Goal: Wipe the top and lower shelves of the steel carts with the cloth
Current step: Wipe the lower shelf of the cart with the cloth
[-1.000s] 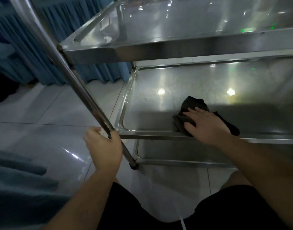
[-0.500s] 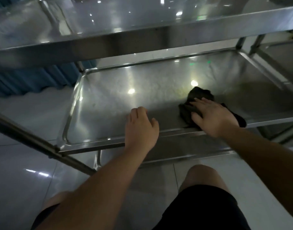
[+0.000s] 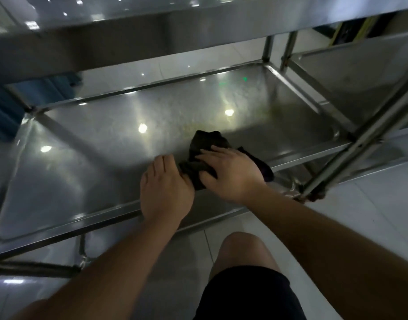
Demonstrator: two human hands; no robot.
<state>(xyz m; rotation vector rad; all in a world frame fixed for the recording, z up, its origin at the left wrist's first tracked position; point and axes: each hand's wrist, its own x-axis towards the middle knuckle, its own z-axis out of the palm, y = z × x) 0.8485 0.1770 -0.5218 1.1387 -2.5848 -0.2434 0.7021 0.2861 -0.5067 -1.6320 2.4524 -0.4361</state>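
A dark crumpled cloth [image 3: 205,144] lies on the lower shelf [image 3: 87,158] of a steel cart, near the shelf's front rim. My right hand [image 3: 230,174] lies flat on top of the cloth, fingers spread and pressing it down. My left hand [image 3: 163,188] rests on the shelf just left of it, its thumb and fingers touching the cloth's left edge. The cart's top shelf [image 3: 152,24] hangs above, across the upper part of the view.
A second steel cart [image 3: 360,72] stands close on the right, its slanted handle tube [image 3: 360,144] crossing in front of both lower shelves. Blue curtains [image 3: 4,112] hang at the far left. Glossy tiled floor [image 3: 360,204] surrounds the carts; my knee [image 3: 244,250] is below the shelf.
My left hand let go of the cart's slanted tube, came onto the lower shelf and slid right up to the cloth. My right hand stayed on the cloth.
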